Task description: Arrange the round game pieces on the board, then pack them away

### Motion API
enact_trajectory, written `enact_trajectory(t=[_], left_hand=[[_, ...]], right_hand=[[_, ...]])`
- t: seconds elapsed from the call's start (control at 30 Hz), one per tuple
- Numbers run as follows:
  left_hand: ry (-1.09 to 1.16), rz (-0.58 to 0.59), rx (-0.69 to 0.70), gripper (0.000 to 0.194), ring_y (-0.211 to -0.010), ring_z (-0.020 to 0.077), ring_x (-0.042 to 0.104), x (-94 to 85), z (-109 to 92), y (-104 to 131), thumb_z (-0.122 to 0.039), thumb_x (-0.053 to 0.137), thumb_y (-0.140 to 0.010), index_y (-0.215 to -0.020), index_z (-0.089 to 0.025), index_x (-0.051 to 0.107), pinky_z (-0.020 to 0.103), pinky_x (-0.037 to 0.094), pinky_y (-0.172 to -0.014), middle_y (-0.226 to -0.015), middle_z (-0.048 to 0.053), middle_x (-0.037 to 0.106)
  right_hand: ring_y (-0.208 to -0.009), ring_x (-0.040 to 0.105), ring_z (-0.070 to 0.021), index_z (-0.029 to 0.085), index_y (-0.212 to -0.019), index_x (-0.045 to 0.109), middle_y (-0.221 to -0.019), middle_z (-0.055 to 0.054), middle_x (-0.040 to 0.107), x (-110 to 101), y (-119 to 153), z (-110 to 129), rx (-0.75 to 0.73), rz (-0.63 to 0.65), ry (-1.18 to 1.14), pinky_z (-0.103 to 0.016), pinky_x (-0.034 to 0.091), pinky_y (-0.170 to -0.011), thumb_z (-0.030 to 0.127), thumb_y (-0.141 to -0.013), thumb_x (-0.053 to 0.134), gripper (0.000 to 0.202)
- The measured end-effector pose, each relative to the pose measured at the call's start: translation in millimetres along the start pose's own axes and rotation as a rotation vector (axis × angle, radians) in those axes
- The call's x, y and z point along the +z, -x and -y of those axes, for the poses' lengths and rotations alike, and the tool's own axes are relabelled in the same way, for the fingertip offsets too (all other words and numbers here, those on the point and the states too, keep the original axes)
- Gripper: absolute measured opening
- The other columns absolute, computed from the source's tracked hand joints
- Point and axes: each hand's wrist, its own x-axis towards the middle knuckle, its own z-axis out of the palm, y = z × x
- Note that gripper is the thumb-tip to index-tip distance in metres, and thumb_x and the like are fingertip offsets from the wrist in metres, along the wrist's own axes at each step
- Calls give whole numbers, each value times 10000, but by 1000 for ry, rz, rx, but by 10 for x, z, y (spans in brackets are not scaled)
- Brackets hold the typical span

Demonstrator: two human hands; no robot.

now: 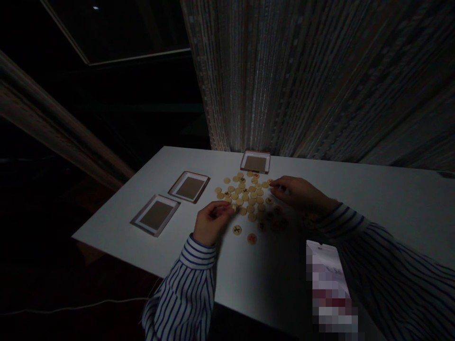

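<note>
Many round, pale-yellow, wooden-looking discs (245, 198) lie within the edges of the white desk (373, 208); left hand (212, 220) pinches one, right hand (302, 192): can't tell. Picking-up, I judge; next needs delicacy.

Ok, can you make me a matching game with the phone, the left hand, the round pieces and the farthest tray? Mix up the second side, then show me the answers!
Things:
1. Phone
2. Left hand
3. Round pieces
4. Farthest tray

Clues:
A. Pale yellow, some with red or dark marks
B. Near the curtain, at the table's far edge
C. Pinching a piece with its fingertips
D. Lit screen, beside the right sleeve

Right pairs: 1-D, 2-C, 3-A, 4-B
</note>
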Motion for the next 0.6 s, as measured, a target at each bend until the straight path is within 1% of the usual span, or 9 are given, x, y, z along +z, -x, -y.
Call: enact_trajectory(t=[0.1, 0.23, 0.43, 0.6], left_hand=[[207, -14, -106, 295, -591, 103, 586, -53, -27, -5, -272, 784, -505, -730, -139, 646, 214, 468, -571, -658, 12, 671], [402, -6, -179, 307, -537, 65, 557, -118, -2, -12, -281, 786, -524, -747, -124, 645, 173, 443, -507, -665, 4, 668], [563, 56, -254, 297, -519, 40, 541, -132, -22, -3, -263, 778, -553, -772, -123, 632, 129, 436, -468, -675, -4, 652], [600, 85, -273, 217, -538, 42, 548, -125, -24, -7, -226, 736, -617, -775, -132, 620, 145, 475, -520, -697, -2, 641]], right_hand=[[-788, 607, -178, 177, -1003, 647, -962, -73, 671, 14, -4, 25, -10, -5, -16, -279, 444, -709, 331, -814, 464, 305], [-794, 608, -183, 174, -1011, 645, -952, -76, 671, 40, -21, 52, -39, 3, -28, -286, 443, -719, 319, -810, 465, 306], [-779, 607, -180, 161, -995, 645, -921, -81, 667, 66, -42, 103, -84, -12, -45, -286, 444, -715, 306, -814, 458, 298], [-808, 599, -185, 159, -974, 644, -922, -87, 669, 86, -50, 199, -160, -66, -71, -300, 445, -745, 285, -824, 453, 274]])
